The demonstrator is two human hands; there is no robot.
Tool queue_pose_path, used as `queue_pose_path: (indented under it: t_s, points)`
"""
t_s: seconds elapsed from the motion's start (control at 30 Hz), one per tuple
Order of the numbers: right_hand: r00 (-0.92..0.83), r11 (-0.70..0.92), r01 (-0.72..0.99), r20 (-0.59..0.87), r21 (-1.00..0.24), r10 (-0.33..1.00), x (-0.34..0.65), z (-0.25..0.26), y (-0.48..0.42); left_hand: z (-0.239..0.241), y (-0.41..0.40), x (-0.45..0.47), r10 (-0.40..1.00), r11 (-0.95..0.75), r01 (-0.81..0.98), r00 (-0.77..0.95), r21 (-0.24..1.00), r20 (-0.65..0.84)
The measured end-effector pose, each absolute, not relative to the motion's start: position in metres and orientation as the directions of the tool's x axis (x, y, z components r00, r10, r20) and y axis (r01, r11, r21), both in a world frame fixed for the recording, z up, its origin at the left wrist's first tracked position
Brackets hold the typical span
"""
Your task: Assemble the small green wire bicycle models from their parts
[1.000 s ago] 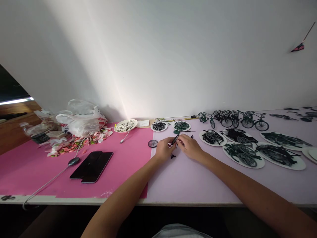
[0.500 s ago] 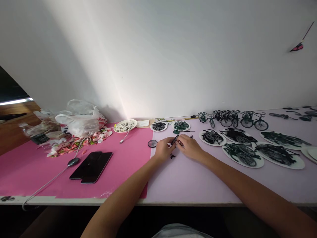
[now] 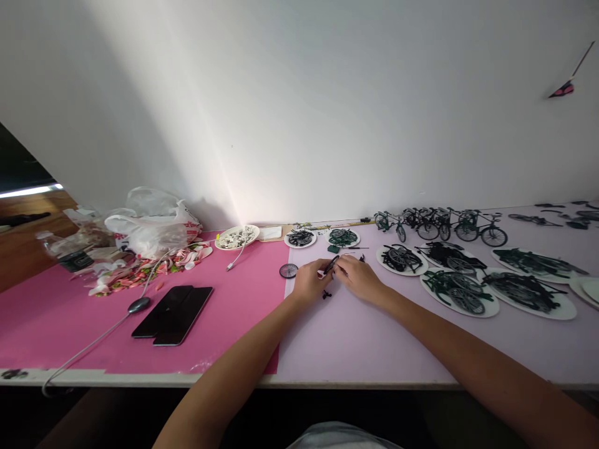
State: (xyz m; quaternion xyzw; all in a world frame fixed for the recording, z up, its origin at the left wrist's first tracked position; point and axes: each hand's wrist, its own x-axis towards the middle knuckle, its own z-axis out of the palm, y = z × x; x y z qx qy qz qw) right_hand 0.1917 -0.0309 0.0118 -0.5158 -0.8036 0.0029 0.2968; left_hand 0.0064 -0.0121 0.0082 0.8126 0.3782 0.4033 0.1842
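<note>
My left hand and my right hand meet over the pale lilac table top. Both pinch a small dark bicycle part held between their fingertips. A tiny black piece lies on the table just below my left hand. A loose small wheel lies to the left of that hand. Two small plates of black parts and green parts sit just beyond my hands.
Several plates of bicycle parts lie at the right, with finished model bicycles lined along the wall. On the pink mat are two dark phones, a cable, a plastic bag, scattered petals and a white dish.
</note>
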Motion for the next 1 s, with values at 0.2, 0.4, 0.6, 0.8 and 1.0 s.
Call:
queue_pose_path:
  t_s: [0.2, 0.4, 0.6, 0.8, 1.0]
  points:
    - [-0.277, 0.472, 0.805, 0.474, -0.361, 0.836, 0.1926, 0.0081, -0.0297, 0.0096, -0.0136, 0.0064, 0.759, -0.651, 0.473, 0.399, 0.594, 0.514]
    - [-0.214, 0.438, 0.803, 0.491, -0.405, 0.845, 0.1889, 0.0127, -0.0353, 0.0101, -0.0137, 0.0062, 0.762, -0.647, 0.469, 0.397, 0.601, 0.511]
    - [-0.227, 0.461, 0.783, 0.499, -0.417, 0.836, 0.1893, 0.0107, -0.0337, 0.0104, -0.0141, 0.006, 0.764, -0.645, 0.47, 0.391, 0.603, 0.513]
    - [-0.254, 0.472, 0.787, 0.488, -0.397, 0.835, 0.1909, 0.0086, -0.0304, 0.0103, -0.0136, 0.006, 0.758, -0.652, 0.46, 0.398, 0.603, 0.516]
    - [-0.25, 0.47, 0.703, 0.434, -0.533, 0.866, 0.1908, 0.0046, -0.027, 0.0084, -0.0112, 0.0057, 0.755, -0.656, 0.465, 0.403, 0.595, 0.518]
